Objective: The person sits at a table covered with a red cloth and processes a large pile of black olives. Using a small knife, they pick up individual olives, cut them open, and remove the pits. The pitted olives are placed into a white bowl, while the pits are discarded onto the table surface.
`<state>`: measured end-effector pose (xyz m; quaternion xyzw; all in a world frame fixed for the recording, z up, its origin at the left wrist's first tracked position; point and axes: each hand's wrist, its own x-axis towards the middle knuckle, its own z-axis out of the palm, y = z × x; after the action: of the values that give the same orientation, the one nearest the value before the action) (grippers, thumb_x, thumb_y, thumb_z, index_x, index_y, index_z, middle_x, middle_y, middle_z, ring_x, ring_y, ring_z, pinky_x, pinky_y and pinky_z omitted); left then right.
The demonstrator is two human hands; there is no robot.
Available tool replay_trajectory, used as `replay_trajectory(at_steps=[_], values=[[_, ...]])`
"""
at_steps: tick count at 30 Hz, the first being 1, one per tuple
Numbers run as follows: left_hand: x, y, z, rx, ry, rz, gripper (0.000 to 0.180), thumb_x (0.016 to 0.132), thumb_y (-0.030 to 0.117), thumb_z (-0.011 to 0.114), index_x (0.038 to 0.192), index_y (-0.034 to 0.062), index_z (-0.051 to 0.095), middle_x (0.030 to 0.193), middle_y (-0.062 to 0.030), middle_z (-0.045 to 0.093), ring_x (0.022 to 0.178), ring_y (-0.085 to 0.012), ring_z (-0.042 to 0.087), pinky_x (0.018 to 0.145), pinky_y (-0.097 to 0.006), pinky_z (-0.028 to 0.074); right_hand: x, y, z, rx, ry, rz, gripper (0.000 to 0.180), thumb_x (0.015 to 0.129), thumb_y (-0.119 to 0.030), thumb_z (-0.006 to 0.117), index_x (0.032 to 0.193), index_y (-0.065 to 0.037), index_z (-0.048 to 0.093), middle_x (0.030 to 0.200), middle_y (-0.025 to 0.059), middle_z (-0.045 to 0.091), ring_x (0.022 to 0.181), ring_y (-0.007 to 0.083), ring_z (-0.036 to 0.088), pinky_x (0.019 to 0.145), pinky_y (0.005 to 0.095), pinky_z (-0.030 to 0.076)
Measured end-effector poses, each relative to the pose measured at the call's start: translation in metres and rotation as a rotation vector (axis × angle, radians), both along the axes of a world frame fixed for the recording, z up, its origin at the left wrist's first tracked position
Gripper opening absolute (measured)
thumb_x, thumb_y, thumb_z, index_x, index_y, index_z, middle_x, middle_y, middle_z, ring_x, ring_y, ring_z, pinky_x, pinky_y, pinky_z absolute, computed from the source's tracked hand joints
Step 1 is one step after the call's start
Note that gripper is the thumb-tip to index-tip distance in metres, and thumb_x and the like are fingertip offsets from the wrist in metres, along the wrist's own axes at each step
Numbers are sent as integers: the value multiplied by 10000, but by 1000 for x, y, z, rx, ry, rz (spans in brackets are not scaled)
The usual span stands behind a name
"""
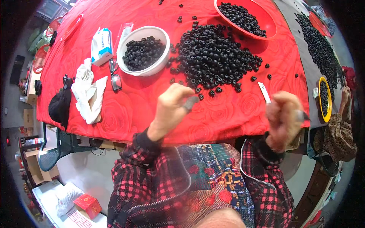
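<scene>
Over the near part of the red cloth, my left hand [172, 108] is closed, its fingers curled inward. A dark grey, blurred patch shows at its fingertips; whether that is a held part or a finger covering is unclear. My right hand [283, 116] is smeared by motion but its fingers look curled, with a dark patch at its outer side. A slim white strip [263, 92] reaches to the right hand's fingers; I cannot tell if it is gripped or lying on the cloth. Beyond both hands spreads a heap of small black ring-shaped parts [213, 55].
A white bowl [166, 47] and a red basin [272, 28] hold more black parts. Leftward lie eyeglasses [116, 81], a blue-and-white box [102, 45], white gloves [88, 91] and a black cloth item [59, 108]. At the right, another person's hand [345, 95] is near a yellow tray [321, 110].
</scene>
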<state>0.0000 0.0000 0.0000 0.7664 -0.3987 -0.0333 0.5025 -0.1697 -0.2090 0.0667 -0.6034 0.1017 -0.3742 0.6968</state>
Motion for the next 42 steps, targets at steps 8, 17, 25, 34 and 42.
replay_trajectory(at_steps=[8, 17, 25, 34, 42], values=[[-5, -42, -46, 107, -291, -142, 230, 764, 123, 733, 962, 42, 647, 838, -105, 623, 746, -256, 630, 633, -342, 517, 22, 10, -28, 25, 406, 190, 175, 966, -136, 541, 998, 9, 635, 696, -52, 504, 611, 25, 438, 531, 187, 354], [-15, -20, -22, -571, 1514, -416, 322, 886, 254, 638, 1092, 8, 618, 949, -71, 641, 753, -111, 596, 623, -264, 505, 38, 34, -62, -341, 285, 188, 236, 822, -26, 679, 1050, 0, 626, 873, 53, 587, 713, 104, 528, 605, 241, 418], [-42, -10, -17, -446, 1630, -345, 239, 957, 213, 546, 1036, -4, 607, 879, -42, 618, 728, -85, 564, 628, -222, 474, 27, 42, -60, -431, 310, 275, 272, 727, -7, 727, 989, -37, 659, 830, 68, 588, 718, 167, 586, 622, 283, 459], [-52, -6, -5, -465, 1590, -376, 188, 944, 154, 556, 1037, 1, 612, 878, -41, 628, 724, -81, 577, 596, -220, 475, 22, 52, -62, -511, 195, 231, 310, 700, 9, 724, 999, -36, 654, 823, 87, 584, 726, 201, 601, 633, 293, 467], [-20, 8, -4, -44, 1413, -683, 154, 857, 142, 668, 924, 6, 643, 734, -4, 616, 600, -69, 566, 492, -206, 436, 24, 42, -56, -495, 93, 583, 382, 694, 38, 731, 1063, -30, 661, 890, 72, 574, 765, 161, 569, 671, 283, 458]])
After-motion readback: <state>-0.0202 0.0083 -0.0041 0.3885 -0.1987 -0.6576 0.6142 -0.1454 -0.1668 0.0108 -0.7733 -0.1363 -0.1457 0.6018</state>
